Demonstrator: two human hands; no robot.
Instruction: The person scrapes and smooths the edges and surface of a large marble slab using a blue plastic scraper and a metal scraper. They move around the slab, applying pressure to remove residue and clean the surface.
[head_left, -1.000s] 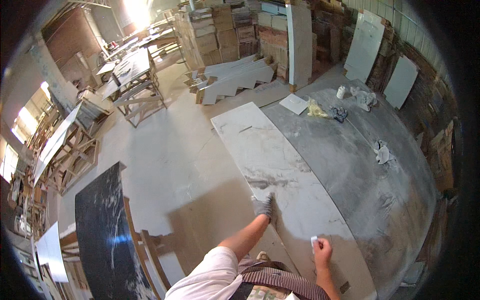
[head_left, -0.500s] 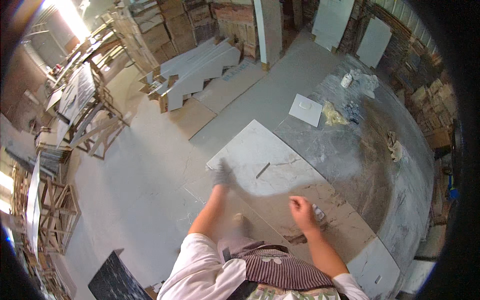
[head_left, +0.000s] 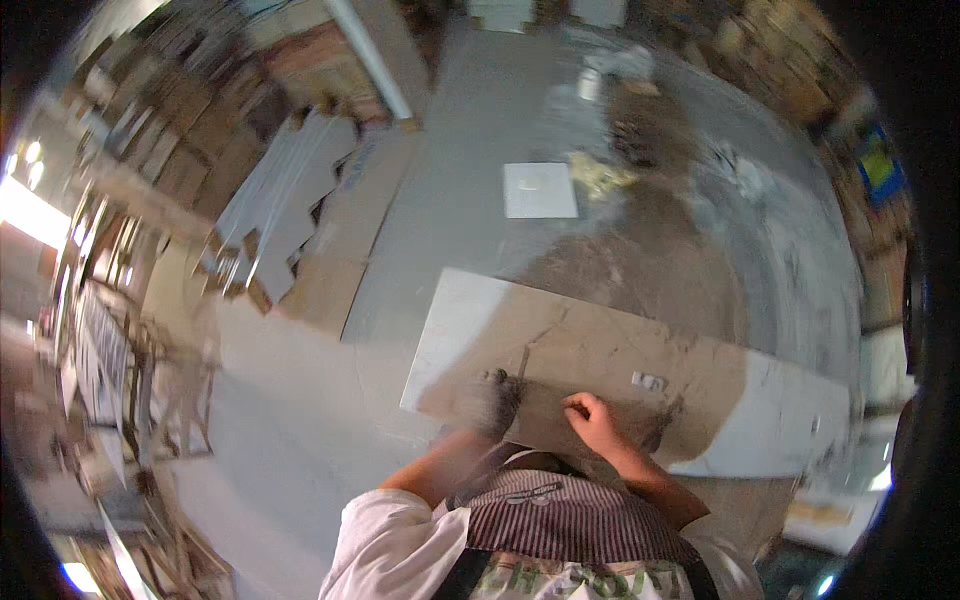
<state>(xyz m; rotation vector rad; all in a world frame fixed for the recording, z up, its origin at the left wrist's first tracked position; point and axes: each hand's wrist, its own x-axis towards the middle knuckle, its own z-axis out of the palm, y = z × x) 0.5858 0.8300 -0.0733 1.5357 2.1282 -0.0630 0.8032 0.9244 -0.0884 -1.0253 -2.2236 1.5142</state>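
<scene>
A long white slab with grey veins (head_left: 455,325) lies across in front of me, my shadow over its middle. Above its near left part is my left hand (head_left: 490,402) in a grey glove, its fingers smeared by motion. Just beyond those fingers lies a thin dark strip (head_left: 524,362) on the slab. My bare right hand (head_left: 592,418) hovers over the near edge, thumb and fingers drawn together; whatever they may hold is too small to make out. A small white packet-like piece (head_left: 649,381) rests on the slab beyond it.
Past the slab, a square white tile (head_left: 540,190) lies on the floor beside a crumpled yellowish plastic bag (head_left: 600,178). A white bottle (head_left: 589,84) stands farther off. Stacked pale panels (head_left: 290,190) lie on cardboard (head_left: 365,200) at the left, near wooden racks (head_left: 180,400).
My view has turned right and the slab now runs more crosswise. My left hand has come from the slab's left corner toward the thin strip. The right hand stays closed.
</scene>
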